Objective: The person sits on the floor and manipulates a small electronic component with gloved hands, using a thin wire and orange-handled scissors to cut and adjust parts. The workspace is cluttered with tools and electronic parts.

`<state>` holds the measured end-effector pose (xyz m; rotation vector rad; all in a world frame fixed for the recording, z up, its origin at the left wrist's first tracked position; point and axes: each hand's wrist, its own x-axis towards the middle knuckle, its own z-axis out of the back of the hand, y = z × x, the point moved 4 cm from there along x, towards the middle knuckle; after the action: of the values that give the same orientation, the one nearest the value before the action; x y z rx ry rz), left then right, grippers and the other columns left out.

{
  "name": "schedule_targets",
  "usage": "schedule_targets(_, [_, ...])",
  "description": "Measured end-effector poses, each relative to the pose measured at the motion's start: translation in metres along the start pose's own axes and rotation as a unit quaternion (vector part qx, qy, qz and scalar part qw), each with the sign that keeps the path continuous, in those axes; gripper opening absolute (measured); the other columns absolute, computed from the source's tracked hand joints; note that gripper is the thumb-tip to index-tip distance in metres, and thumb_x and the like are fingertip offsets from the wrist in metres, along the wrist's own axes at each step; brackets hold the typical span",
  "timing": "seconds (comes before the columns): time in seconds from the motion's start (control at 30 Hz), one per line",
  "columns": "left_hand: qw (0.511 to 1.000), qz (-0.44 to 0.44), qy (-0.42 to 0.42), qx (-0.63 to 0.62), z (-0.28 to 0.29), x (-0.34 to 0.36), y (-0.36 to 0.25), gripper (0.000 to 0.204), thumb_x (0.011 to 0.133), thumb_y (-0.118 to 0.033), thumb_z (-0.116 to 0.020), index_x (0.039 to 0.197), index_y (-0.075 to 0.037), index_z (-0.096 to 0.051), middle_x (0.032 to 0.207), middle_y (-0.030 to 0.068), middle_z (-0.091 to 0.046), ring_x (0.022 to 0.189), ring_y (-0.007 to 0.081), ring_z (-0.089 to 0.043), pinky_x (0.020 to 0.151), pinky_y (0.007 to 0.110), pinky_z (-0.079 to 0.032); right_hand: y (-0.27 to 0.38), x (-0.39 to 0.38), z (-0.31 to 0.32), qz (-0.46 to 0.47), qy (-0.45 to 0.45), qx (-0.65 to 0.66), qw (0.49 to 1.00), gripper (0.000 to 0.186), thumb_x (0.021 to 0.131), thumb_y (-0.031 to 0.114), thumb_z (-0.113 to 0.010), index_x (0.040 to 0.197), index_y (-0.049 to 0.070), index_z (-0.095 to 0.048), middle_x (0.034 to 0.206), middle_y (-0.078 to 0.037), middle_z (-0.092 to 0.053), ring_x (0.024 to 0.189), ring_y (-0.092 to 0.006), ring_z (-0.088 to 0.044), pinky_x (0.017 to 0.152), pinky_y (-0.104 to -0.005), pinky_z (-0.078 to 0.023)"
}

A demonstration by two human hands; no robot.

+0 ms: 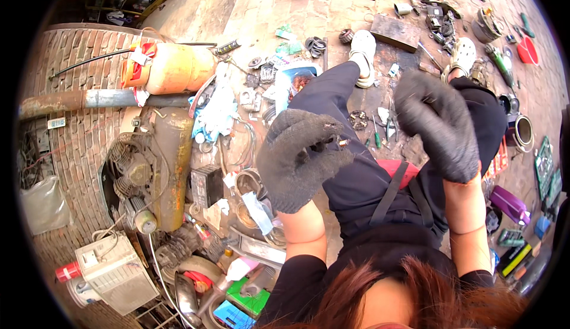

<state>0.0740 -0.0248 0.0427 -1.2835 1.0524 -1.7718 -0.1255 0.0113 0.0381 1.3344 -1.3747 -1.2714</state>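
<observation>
Both hands wear dark grey knitted gloves and are raised over my lap. My left hand (303, 160) is closed in a pinch on a small dark part with a shiny coppery end (342, 143); its exact kind is too small to tell. To its right, my right hand (439, 124) is curled shut and slightly blurred, apart from the left. Whatever its fingers may hold is hidden. On the ground beyond my lap, between the hands, lie a green-handled screwdriver (376, 132) and a round dark metal part (358, 119).
A metal block (396, 32) lies by my shoes. An orange gas cylinder (181, 68) and a rusty tank (173, 169) lie left. A blue container (285, 83) sits beyond my left hand. A red bowl (527, 51) and purple bottle (509, 204) are at right, among scattered tools and parts.
</observation>
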Motion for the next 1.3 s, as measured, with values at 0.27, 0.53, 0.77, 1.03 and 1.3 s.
schedule_targets(0.27, [0.999,0.012,0.005,0.035,0.0,0.003,0.004,0.044,0.047,0.012,-0.071,0.089,0.002,-0.067,0.085,0.0065,-0.058,0.068,0.0116,-0.052,0.054,0.023,-0.039,-0.003,-0.007,0.064,0.102,-0.278,0.2,0.934,0.033,0.091,0.025,-0.057,0.109,-0.002,-0.058,0.09,-0.006,-0.058,0.076,-0.0113,-0.053,0.064,-0.0228,-0.044])
schedule_targets(0.53, [0.99,0.03,-0.057,0.123,0.028,0.008,0.015,0.033,0.058,0.006,-0.076,0.088,-0.003,-0.067,0.08,0.0024,-0.06,0.068,0.0091,-0.054,0.056,0.023,-0.041,-0.021,-0.011,0.142,0.147,-0.187,0.352,0.905,0.031,0.094,0.023,-0.053,0.116,0.002,-0.057,0.105,-0.01,-0.061,0.086,-0.0184,-0.056,0.07,-0.0265,-0.045])
schedule_targets(0.77, [0.99,0.043,-0.109,0.072,0.055,0.01,0.024,0.032,0.064,0.007,-0.074,0.094,0.003,-0.065,0.086,0.0024,-0.059,0.073,0.0088,-0.05,0.063,0.021,-0.04,-0.025,-0.005,0.12,0.122,-0.168,0.113,0.972,0.036,0.092,0.023,-0.053,0.119,-0.001,-0.053,0.108,-0.009,-0.055,0.093,-0.0178,-0.056,0.085,-0.0313,-0.045])
schedule_targets(1.03, [0.997,-0.002,-0.071,0.04,0.058,0.078,0.004,0.035,0.084,-0.009,-0.065,0.114,0.008,-0.057,0.09,0.0054,-0.061,0.077,0.0076,-0.054,0.068,0.018,-0.042,-0.129,0.006,0.171,-0.047,-0.008,-0.005,0.999,0.06,0.091,0.035,-0.055,0.139,0.004,-0.036,0.139,-0.007,-0.043,0.126,-0.0212,-0.043,0.101,-0.0361,-0.037])
schedule_targets(1.3, [0.987,-0.137,0.015,-0.078,0.067,0.162,-0.027,0.029,0.085,-0.007,-0.064,0.112,0.003,-0.062,0.102,0.0115,-0.067,0.086,0.0143,-0.065,0.076,0.024,-0.053,-0.217,0.007,0.164,-0.22,0.177,-0.559,0.78,0.045,0.091,0.022,-0.049,0.134,0.012,-0.045,0.136,-0.007,-0.047,0.122,-0.0225,-0.047,0.098,-0.0342,-0.041])
